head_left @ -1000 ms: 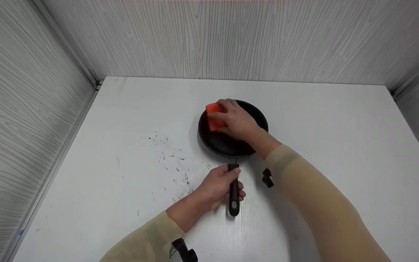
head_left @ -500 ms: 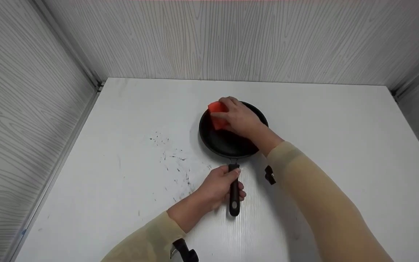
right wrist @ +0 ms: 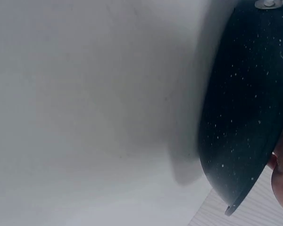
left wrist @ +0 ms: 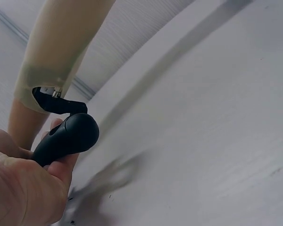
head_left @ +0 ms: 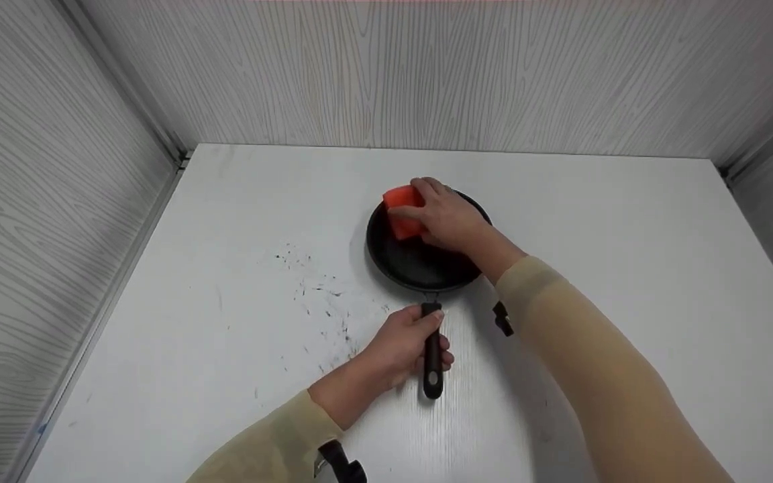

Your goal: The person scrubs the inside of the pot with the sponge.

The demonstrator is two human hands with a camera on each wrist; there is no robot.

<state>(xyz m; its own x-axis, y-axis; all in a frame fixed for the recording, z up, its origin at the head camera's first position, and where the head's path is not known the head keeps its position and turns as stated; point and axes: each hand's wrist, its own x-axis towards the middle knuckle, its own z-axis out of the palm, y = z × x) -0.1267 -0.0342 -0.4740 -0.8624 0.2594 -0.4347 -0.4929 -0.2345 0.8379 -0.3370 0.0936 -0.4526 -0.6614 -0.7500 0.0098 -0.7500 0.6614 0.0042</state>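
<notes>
A black frying pan (head_left: 420, 272) is over the middle of the white table, its handle pointing toward me. My left hand (head_left: 400, 342) grips the handle (head_left: 433, 376), thumb on top and fingers wrapped beneath. In the left wrist view the handle's rounded end (left wrist: 82, 133) sticks out of that hand. My right hand (head_left: 450, 218) reaches into the pan and holds a flat orange-red sponge (head_left: 405, 213) against the far left of the inner side. Its palm hides part of the pan. The speckled outside of the pan (right wrist: 245, 103) fills the right of the right wrist view.
Dark smudges and specks (head_left: 323, 295) mark the white table (head_left: 594, 235) left of the pan. Wood-grain panels stand at the back (head_left: 386, 74) and left (head_left: 44, 201). Black wrist mounts (head_left: 341, 461) stick out from both sleeves.
My right hand has shifted slightly to the right and away from me, the sponge moving a little with it inside the pan. The left hand stays on the handle.
</notes>
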